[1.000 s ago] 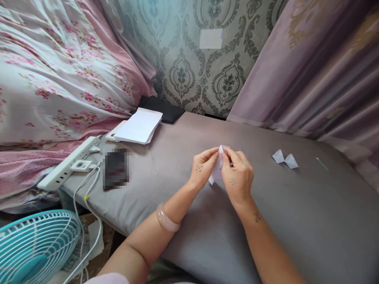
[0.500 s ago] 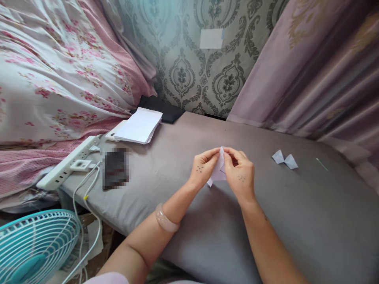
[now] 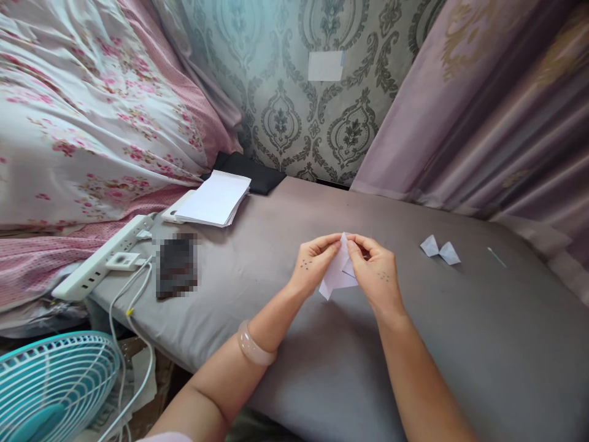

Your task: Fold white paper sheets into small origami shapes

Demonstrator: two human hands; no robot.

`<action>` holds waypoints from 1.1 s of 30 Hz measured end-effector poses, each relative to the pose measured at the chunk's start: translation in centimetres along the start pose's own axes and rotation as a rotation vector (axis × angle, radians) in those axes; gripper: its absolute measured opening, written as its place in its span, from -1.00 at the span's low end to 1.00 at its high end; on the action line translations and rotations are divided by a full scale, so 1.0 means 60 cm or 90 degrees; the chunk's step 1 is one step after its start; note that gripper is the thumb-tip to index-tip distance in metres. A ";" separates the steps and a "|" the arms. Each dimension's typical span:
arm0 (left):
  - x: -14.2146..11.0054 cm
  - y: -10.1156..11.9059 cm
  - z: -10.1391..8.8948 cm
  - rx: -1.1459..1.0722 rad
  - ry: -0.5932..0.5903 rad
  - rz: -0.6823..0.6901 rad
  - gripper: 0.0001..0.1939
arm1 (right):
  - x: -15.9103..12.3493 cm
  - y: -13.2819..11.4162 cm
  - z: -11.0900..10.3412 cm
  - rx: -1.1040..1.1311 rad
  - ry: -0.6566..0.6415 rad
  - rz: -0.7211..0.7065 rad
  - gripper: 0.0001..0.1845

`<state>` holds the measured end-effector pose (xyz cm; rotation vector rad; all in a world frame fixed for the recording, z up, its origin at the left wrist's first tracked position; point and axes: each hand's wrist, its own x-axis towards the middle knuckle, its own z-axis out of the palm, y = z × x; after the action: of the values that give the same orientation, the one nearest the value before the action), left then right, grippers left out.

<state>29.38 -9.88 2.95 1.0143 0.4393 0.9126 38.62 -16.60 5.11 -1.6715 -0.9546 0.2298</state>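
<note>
Your left hand (image 3: 313, 265) and right hand (image 3: 375, 273) both pinch the small folded white paper piece (image 3: 338, 275) above the grey cushioned surface (image 3: 460, 344). Since a second ago its lower flap has spread wider. Farther right, the two folded white paper triangles (image 3: 439, 249) lie unmoved.

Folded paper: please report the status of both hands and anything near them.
Left hand and right hand both pinch folded paper at its top, above grey cushion. Two small folded pieces lie apart to the right. Nothing between.
</note>
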 end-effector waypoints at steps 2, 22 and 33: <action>-0.002 0.006 0.002 -0.008 -0.015 -0.010 -0.74 | -0.001 -0.002 0.000 -0.019 -0.001 -0.005 -0.69; -0.005 0.025 0.002 0.020 0.123 -0.010 -0.81 | -0.016 -0.015 0.010 -0.236 -0.053 -0.092 -0.63; 0.010 0.019 -0.020 -0.099 0.088 -0.080 -0.74 | 0.007 -0.006 -0.031 -0.100 -0.172 0.020 -0.53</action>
<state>28.38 -8.52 3.44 0.7764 0.5330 0.8921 39.85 -17.68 6.18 -1.8306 -1.1730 0.4190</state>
